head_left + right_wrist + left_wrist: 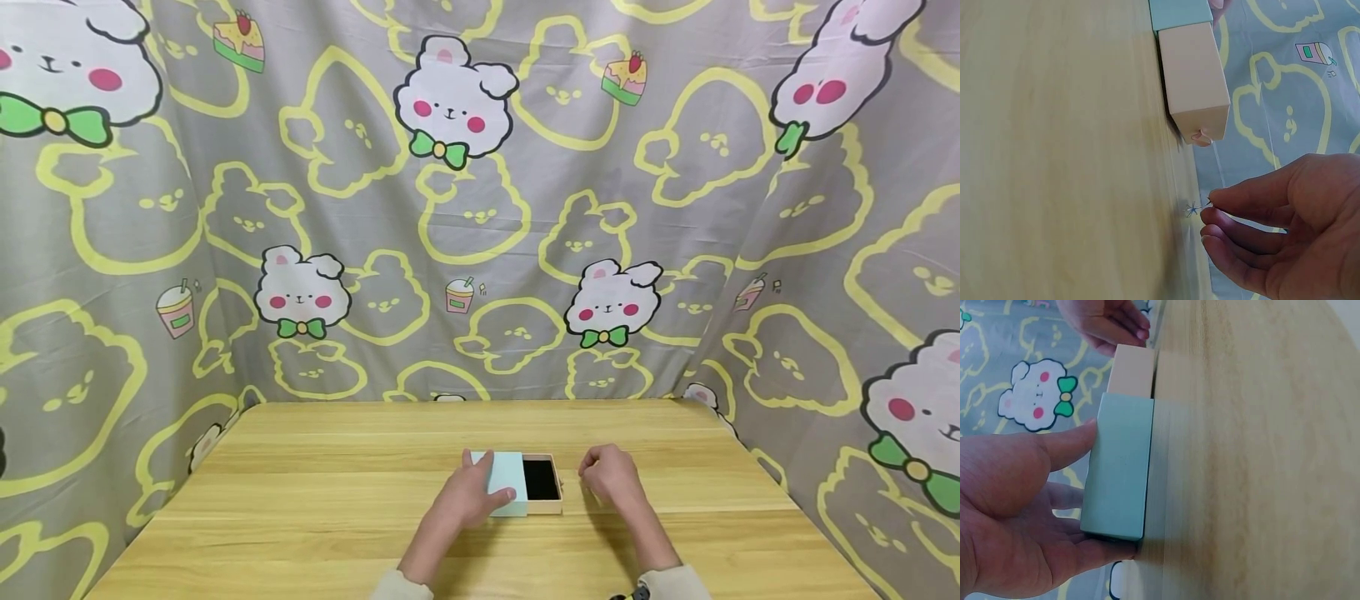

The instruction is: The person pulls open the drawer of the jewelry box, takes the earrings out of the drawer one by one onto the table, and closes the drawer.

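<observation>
A small drawer-style box lies on the table, its light-blue sleeve (509, 481) part way off a pale pink inner tray (545, 507). Inside the tray shows a black lining (542, 480). My left hand (467, 494) grips the sleeve at its left end, thumb along the near side and fingers across the far side. A small ribbon tab (1202, 138) sticks out from the tray's right end. Just right of the box, my right hand (611, 476) pinches a tiny star-shaped trinket (1193, 209) on a thin stem between thumb and index finger.
The wood-grain table (337, 467) stretches around both hands. Behind it and at both sides hangs a grey curtain (480, 250) with cartoon bears. A dark watch (637, 592) shows at the right sleeve.
</observation>
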Demonstrator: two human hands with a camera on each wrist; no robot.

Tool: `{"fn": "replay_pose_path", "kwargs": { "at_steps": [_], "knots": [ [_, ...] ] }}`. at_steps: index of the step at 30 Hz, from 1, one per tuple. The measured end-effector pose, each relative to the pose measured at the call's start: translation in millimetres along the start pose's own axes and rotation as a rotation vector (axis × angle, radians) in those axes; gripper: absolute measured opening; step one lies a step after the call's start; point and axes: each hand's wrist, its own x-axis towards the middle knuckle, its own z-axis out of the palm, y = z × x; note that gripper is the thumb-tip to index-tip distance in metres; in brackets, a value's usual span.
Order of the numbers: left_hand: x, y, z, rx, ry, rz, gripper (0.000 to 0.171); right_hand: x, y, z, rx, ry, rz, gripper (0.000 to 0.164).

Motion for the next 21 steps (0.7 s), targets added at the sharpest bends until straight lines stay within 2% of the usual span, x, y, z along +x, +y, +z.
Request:
{"fn": "replay_pose_path", "kwargs": {
  "at_steps": [21],
  "knots": [
    [-0.8, 0.7, -0.2, -0.004, 0.006, 0.005, 0.077, -0.8, 1.6, -0.4, 0.001, -0.004, -0.007, 0.009]
  ]
}}
